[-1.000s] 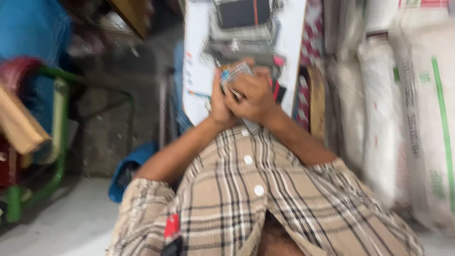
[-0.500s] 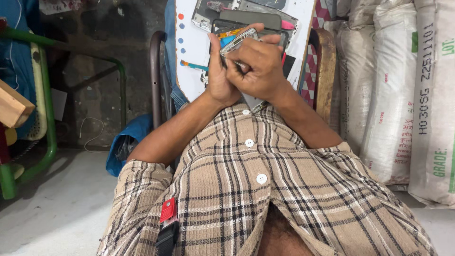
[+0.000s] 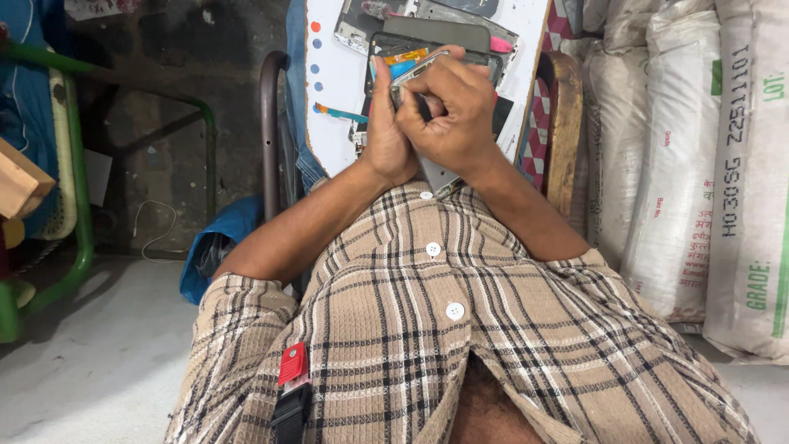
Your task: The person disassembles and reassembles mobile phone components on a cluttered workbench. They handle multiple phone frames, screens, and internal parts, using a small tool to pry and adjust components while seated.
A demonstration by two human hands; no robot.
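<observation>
Both my hands are clasped together in front of my chest around a thin grey phone (image 3: 438,174). My left hand (image 3: 383,131) grips its left side, thumb pointing up. My right hand (image 3: 457,113) wraps over the top, fingers curled against its face. Only the phone's lower corner and a strip of its upper edge show; the rest is hidden by my fingers. Behind the hands a white board (image 3: 337,99) carries several opened phones and phone parts (image 3: 436,33). My checked beige shirt (image 3: 427,329) fills the lower view.
The white board leans on a chair with a dark metal frame (image 3: 269,140) and a wooden arm (image 3: 563,123). Stacked white sacks (image 3: 707,164) stand at the right. A green metal frame (image 3: 78,164) and a blue cloth (image 3: 215,247) are at the left, over grey floor (image 3: 90,362).
The view has steadied and shifted, so the hands sit higher and more centred. Both hands stay clasped on the phone; the right fingers have shifted slightly on its face.
</observation>
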